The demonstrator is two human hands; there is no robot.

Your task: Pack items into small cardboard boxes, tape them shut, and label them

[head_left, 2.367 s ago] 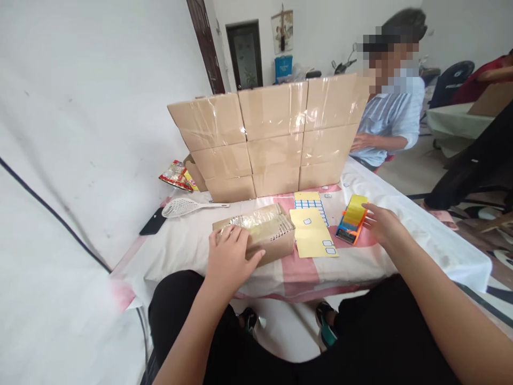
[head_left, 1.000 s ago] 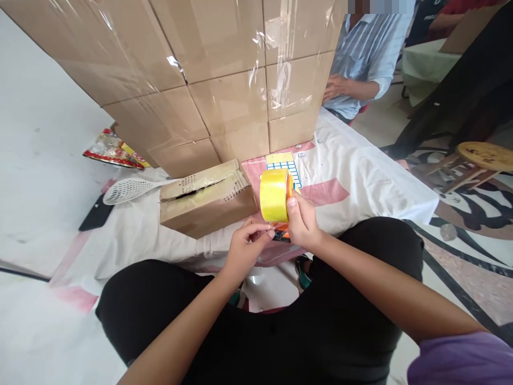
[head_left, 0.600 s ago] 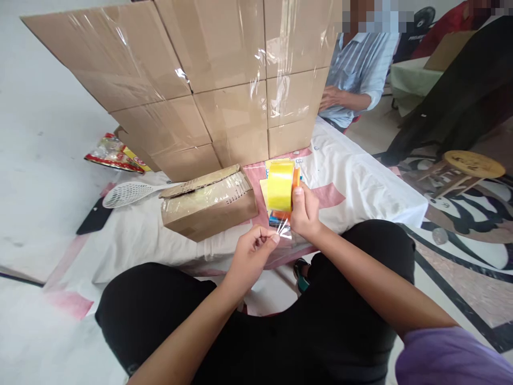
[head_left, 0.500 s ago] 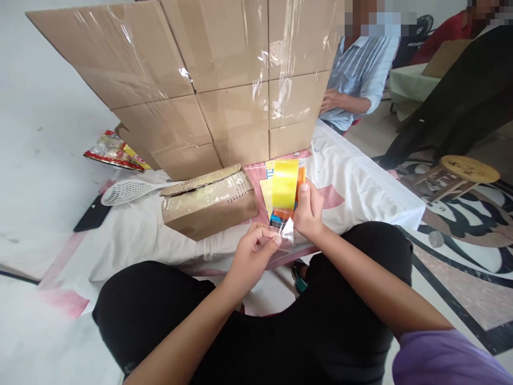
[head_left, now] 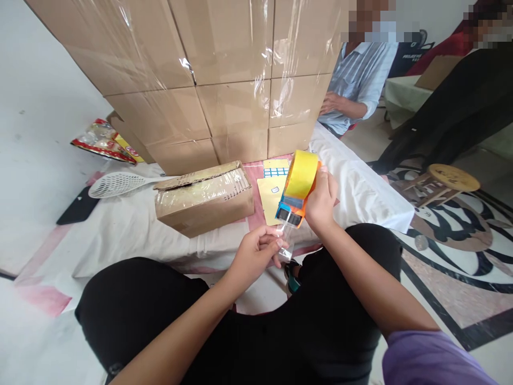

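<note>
Right hand (head_left: 321, 200): fingers wrapped firmly round the side of an orange-and-blue plastic tape dispenser (head_left: 302, 175) loaded with a broad yellow roll, held tilted, right of frame centre, above the near edge of the cloth-covered counter (head_left: 360, 184).

Left hand (head_left: 258, 252), lower centre: thumb and forefinger drawn nearly together, pinching a clear tape strip (head_left: 285, 253) at its left edge; strip runs down from the dispenser's mouth.

Change: half a second ago the dispenser stood closer to centre, covering more of the yellow paper sheet (head_left: 267, 202); now farther right, its black-and-blue front more exposed. Earliest frame had it lying on the counter, left hand upon the brown cardboard box (head_left: 206, 211), centre-left.
</note>
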